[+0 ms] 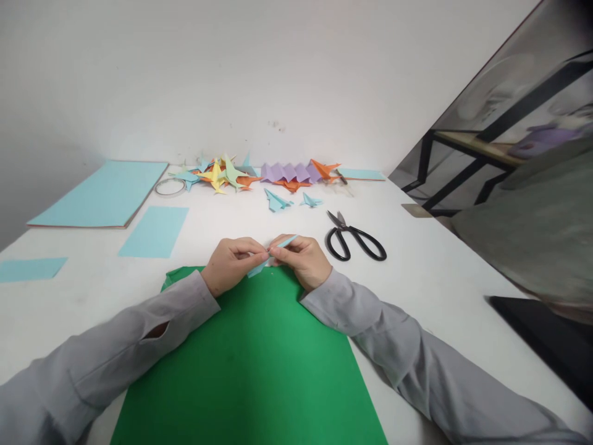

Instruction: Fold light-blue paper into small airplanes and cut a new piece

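Note:
Both hands meet over the far edge of a green sheet (259, 352). Between them is a narrow piece of folded light-blue paper (257, 270), slanting up to the right. My left hand (235, 264) pinches it between thumb and forefinger. From the other side, the thumb and fingers of my right hand (303, 258) close on its upper part. The fingers cover its middle, so the exact folds cannot be made out. Just beyond the hands lie a small light-blue folded paper plane (277, 201) and another small light-blue folded piece (311, 201).
Black-handled scissors (354, 238) lie right of my hands, blades pointing away. Folded paper birds (222, 175) and a purple pleated strip (290, 173) line the wall. Leftward are a tape roll (170, 187), a blue paper stack (104, 193) and a blue rectangle (155, 232).

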The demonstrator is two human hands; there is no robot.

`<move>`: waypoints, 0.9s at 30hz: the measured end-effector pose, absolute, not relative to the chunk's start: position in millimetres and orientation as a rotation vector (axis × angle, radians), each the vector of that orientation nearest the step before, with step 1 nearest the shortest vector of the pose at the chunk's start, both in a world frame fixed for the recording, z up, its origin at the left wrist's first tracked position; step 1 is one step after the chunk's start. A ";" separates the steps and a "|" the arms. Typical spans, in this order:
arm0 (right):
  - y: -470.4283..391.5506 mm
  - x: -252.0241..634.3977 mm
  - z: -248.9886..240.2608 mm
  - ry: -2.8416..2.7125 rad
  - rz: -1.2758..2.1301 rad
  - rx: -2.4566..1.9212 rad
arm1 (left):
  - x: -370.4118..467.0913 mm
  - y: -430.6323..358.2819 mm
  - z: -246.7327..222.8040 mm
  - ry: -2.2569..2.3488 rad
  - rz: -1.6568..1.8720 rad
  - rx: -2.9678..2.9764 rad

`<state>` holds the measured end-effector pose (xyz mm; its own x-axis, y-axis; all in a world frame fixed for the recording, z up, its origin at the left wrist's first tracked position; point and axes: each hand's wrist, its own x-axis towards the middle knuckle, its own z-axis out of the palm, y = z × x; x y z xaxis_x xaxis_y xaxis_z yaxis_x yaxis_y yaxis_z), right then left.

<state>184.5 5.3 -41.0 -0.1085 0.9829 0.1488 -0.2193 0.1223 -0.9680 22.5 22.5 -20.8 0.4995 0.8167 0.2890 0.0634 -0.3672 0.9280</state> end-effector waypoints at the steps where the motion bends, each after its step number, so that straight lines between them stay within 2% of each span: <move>1: 5.2 184.2 -40.8 -1.210 1.281 -0.890 | 22.9 22.3 -20.9 0.742 0.992 1.788; 13: 3.1 181.8 -35.0 -1.302 1.256 -0.987 | 24.6 19.9 -21.7 0.804 1.044 1.850; 22: 9.4 182.5 -38.3 -0.886 1.421 -0.913 | 27.1 20.0 -21.4 0.902 1.062 1.784; 27: 9.3 182.5 -36.7 -0.857 1.425 -0.901 | 25.7 21.1 -20.1 0.900 1.102 1.724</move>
<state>182.5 9.3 -36.7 -0.0164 0.9990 -0.0421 -0.4315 -0.0450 -0.9010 25.7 21.1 -20.1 0.3449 0.8902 0.2976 0.1137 -0.3543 0.9282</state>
